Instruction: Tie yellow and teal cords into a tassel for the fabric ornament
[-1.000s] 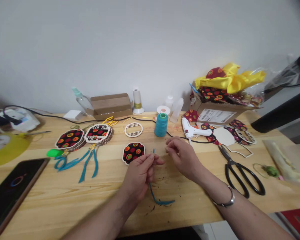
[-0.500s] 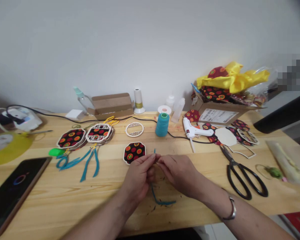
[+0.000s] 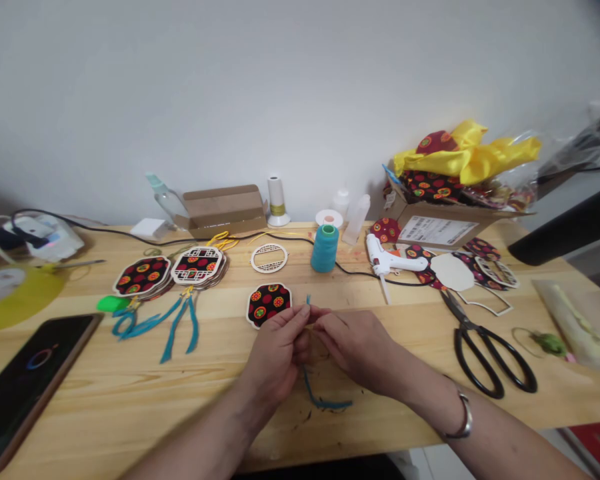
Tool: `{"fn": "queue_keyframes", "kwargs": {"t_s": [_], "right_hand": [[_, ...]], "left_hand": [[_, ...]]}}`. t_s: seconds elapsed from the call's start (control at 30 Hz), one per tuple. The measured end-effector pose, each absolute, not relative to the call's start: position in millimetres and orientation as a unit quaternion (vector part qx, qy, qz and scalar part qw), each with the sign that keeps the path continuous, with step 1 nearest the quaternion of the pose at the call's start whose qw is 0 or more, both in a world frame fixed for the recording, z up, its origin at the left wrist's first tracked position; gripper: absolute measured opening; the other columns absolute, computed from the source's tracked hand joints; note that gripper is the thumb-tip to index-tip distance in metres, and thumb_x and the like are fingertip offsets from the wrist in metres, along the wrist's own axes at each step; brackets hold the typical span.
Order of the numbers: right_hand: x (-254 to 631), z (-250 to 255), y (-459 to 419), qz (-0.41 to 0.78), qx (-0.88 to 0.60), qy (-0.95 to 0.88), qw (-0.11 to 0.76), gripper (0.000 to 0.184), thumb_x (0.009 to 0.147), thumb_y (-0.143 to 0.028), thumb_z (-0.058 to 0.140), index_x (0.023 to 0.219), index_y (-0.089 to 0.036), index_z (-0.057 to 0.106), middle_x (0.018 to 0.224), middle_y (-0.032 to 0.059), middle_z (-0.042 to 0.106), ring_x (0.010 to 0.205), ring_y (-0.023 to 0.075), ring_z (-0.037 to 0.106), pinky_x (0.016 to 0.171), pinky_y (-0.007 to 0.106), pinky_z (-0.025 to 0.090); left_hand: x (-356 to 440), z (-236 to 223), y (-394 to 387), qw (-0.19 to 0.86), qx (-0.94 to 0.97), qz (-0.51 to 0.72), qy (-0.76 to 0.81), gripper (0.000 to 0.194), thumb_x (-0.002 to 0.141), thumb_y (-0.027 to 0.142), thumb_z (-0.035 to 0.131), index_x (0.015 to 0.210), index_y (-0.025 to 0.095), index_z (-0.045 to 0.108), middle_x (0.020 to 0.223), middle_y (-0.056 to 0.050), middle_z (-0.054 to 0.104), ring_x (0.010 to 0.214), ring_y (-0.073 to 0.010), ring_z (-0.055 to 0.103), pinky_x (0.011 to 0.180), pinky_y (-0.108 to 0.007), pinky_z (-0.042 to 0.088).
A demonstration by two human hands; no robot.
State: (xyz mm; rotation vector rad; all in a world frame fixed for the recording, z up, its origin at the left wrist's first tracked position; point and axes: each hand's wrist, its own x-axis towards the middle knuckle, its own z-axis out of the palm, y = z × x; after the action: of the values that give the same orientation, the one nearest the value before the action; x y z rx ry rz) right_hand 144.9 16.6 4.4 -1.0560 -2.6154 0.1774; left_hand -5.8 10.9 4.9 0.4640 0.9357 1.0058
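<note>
My left hand (image 3: 283,340) is closed in a pinch around a teal thread bundle (image 3: 325,404). A short end of the bundle pokes up above the thumb, and the longer tail hangs below onto the table. Pressed close against it, my right hand (image 3: 353,347) has its fingertips pinched together; what they hold is hidden, though a faint yellowish strand shows between the hands. Just behind my left hand lies a fabric-covered panel (image 3: 269,305) with a pale rim. Beyond the hands stands a teal thread cone (image 3: 325,248), with a round wooden lattice piece (image 3: 269,258) to its left.
To the right lie black-handled scissors (image 3: 490,353) and a white glue gun (image 3: 395,262). A cardboard box (image 3: 437,230) of fabric stands behind. On the left are stacked patterned panels (image 3: 143,277) with teal tassels (image 3: 180,327), and a phone (image 3: 35,380). A black cable (image 3: 130,233) crosses the back.
Both hands keep nearly the same place and grip. The fingers shift slightly, and a faint yellowish strand now shows between them.
</note>
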Motion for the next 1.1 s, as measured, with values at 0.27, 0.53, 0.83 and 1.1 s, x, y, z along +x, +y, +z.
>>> {"fn": "queue_keyframes", "kwargs": {"t_s": [0.27,0.53,0.83,1.1], "right_hand": [[145.3,6.7,17.1,0.048,-0.362,-0.923,0.123,0.010,0.084,-0.010,0.044,0.079,-0.017,0.048,0.070,0.0013,0.061,0.061,0.0144,0.055,0.053,0.026,0.031],[145.1,10.0,18.3,0.070,-0.362,-0.923,0.113,0.012,0.086,-0.012,0.043,0.077,-0.017,0.050,0.070,0.0015,0.062,0.060,0.0137,0.056,0.052,0.025,0.032],[146.7,12.3,18.9,0.076,-0.354,-0.923,0.127,0.011,0.086,-0.012,0.043,0.081,-0.016,0.051,0.069,0.0017,0.061,0.061,0.0135,0.056,0.054,0.024,0.034],[146.4,10.2,18.9,0.092,-0.353,-0.922,0.130,0.011,0.085,-0.012,0.044,0.082,-0.016,0.053,0.073,0.0018,0.063,0.064,0.0127,0.056,0.057,0.024,0.034]], "left_hand": [[-4.9,8.7,10.5,0.741,0.216,0.459,0.439,0.027,0.072,0.034,0.066,0.080,0.009,0.069,0.047,0.008,0.028,0.042,-0.0019,0.015,0.039,-0.017,0.009],[-5.4,7.8,10.8,0.740,0.224,0.457,0.440,0.028,0.072,0.035,0.066,0.082,0.009,0.070,0.046,0.009,0.025,0.041,-0.0019,0.015,0.039,-0.017,0.009],[-4.3,9.2,11.5,0.742,0.211,0.463,0.437,0.024,0.073,0.034,0.065,0.081,0.010,0.066,0.048,0.009,0.030,0.040,-0.0012,0.016,0.038,-0.016,0.009],[-4.2,9.7,11.9,0.746,0.213,0.459,0.433,0.023,0.075,0.033,0.063,0.079,0.011,0.064,0.047,0.009,0.029,0.039,-0.0014,0.014,0.038,-0.016,0.009]]}}
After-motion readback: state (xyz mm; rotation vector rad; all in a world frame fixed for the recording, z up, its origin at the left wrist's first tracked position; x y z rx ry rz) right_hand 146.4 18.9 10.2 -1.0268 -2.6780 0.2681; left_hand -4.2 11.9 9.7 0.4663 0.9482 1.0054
